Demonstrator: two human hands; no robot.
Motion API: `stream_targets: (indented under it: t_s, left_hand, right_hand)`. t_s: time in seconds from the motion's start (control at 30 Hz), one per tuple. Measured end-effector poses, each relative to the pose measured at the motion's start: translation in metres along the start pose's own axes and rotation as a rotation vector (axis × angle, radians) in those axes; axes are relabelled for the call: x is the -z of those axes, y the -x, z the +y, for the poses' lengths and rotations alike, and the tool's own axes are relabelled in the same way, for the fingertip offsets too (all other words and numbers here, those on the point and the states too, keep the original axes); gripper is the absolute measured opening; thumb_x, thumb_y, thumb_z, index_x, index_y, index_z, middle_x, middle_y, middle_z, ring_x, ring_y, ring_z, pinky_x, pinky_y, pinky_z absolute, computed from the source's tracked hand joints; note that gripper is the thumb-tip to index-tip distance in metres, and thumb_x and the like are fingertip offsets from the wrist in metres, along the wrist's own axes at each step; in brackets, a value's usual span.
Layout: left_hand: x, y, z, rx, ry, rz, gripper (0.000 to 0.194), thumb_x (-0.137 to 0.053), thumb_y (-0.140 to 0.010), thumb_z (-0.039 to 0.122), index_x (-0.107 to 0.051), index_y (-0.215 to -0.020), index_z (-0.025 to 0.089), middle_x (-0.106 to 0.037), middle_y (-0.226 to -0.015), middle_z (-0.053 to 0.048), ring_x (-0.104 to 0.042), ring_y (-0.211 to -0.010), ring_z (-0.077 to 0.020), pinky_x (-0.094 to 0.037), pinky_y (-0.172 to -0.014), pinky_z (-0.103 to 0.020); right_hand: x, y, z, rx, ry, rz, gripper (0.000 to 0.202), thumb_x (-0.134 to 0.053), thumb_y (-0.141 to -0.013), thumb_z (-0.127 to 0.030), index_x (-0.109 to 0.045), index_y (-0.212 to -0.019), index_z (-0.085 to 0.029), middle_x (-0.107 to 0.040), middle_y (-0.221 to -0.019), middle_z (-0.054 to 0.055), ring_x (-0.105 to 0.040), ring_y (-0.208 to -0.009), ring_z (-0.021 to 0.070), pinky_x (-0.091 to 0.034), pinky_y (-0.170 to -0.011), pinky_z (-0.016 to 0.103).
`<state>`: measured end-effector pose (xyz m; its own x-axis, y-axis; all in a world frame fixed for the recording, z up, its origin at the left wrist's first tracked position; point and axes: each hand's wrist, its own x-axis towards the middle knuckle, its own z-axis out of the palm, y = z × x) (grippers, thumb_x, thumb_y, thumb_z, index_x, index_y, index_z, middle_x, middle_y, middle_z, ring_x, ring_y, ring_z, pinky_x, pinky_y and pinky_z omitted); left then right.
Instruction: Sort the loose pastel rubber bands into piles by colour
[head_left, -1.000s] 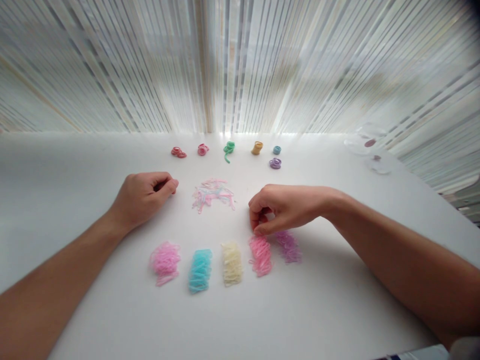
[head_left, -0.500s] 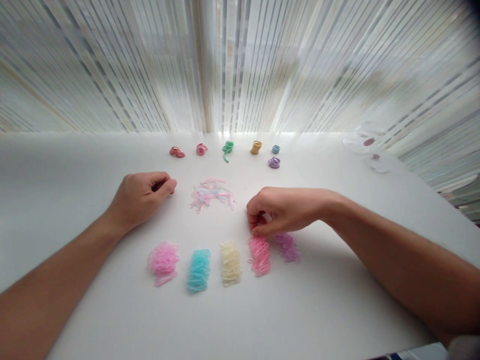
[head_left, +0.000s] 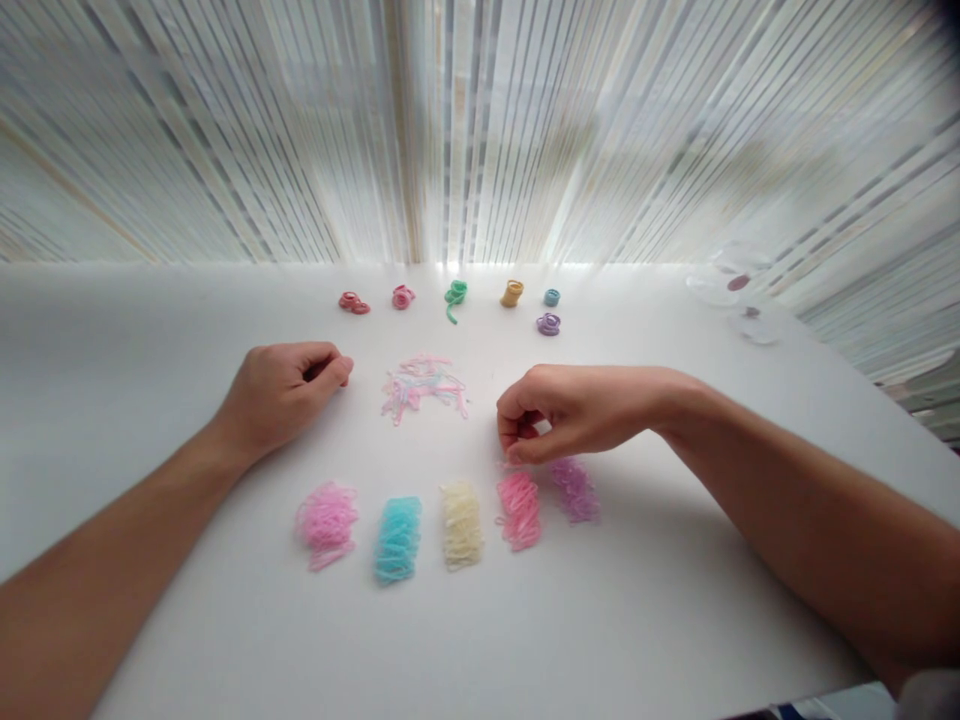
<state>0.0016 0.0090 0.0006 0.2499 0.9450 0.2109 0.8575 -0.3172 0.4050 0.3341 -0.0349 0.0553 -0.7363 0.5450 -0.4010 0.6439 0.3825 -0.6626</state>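
Note:
My left hand (head_left: 289,390) rests on the table in a loose fist, thumb against the forefinger, with nothing visible in it. My right hand (head_left: 559,415) is closed in a pinch just above the pile of coral-pink rubber bands (head_left: 519,510). A faint pink rubber band shows at its fingertips. Right of that pile lie purple bands (head_left: 576,490), partly behind the hand. To the left are cream bands (head_left: 460,525), turquoise bands (head_left: 398,540) and light pink bands (head_left: 328,525). Between my hands lies a loose spread of pale pink and bluish bands (head_left: 425,388).
Along the back of the white table (head_left: 465,650) stand small coils: red (head_left: 353,303), pink (head_left: 403,297), green (head_left: 455,294), yellow (head_left: 512,294), blue (head_left: 551,298) and purple (head_left: 548,324). Clear round discs (head_left: 752,325) lie at the back right. A striped curtain (head_left: 450,130) hangs behind.
My right hand has risen slightly away from the coral-pink pile, uncovering more of its upper end. My left hand has stayed still.

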Motion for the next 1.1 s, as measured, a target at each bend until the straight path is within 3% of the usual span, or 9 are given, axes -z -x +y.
stream_targets:
  t_s: [0.77, 0.93, 1.1]
  left_hand:
    - [0.004, 0.001, 0.003, -0.006, -0.015, -0.026, 0.039, -0.051, -0.093, 0.046, -0.067, -0.072, 0.016, -0.06, -0.059, 0.002, -0.052, -0.064, -0.014, -0.036, -0.068, -0.03]
    - [0.004, 0.001, 0.003, -0.005, -0.021, -0.03, 0.04, -0.051, -0.092, 0.046, -0.068, -0.073, 0.016, -0.062, -0.06, 0.001, -0.053, -0.065, -0.0143, -0.036, -0.067, -0.03]
    - [0.002, 0.0, 0.001, -0.007, -0.013, -0.021, 0.041, -0.05, -0.092, 0.048, -0.066, -0.07, 0.017, -0.061, -0.059, 0.001, -0.053, -0.063, -0.0148, -0.036, -0.066, -0.03]
  right_hand:
    - [0.0, 0.002, -0.004, 0.065, 0.076, -0.015, 0.015, -0.068, -0.084, -0.021, -0.081, -0.089, -0.015, -0.071, -0.077, 0.002, -0.057, -0.068, 0.0125, -0.04, -0.061, 0.025]
    - [0.002, 0.002, 0.0, 0.09, 0.01, 0.064, 0.016, -0.066, -0.085, -0.024, -0.079, -0.085, -0.014, -0.07, -0.076, 0.001, -0.055, -0.068, 0.0123, -0.04, -0.063, 0.026]
    - [0.006, -0.002, 0.012, 0.066, -0.075, 0.284, 0.021, -0.069, -0.087, -0.034, -0.076, -0.084, -0.014, -0.07, -0.077, 0.003, -0.055, -0.069, 0.0138, -0.04, -0.063, 0.028]
